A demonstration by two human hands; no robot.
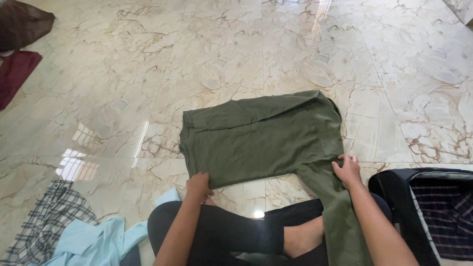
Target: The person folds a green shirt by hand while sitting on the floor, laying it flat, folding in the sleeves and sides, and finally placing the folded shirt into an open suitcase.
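Observation:
An olive green garment [261, 138] lies partly folded on the marble floor in front of me, one long part trailing back over my crossed legs in black trousers [231, 231]. My left hand [198, 185] grips the near left edge of the folded cloth. My right hand [346, 168] pinches the cloth at the near right corner, where the trailing part begins.
A light blue garment [98, 241] and a grey checked one [54, 212] lie at my lower left. A dark bag or case with a dark striped shirt [438, 212] sits at my right. Dark red [15, 74] and brown [22, 22] cloths lie far left.

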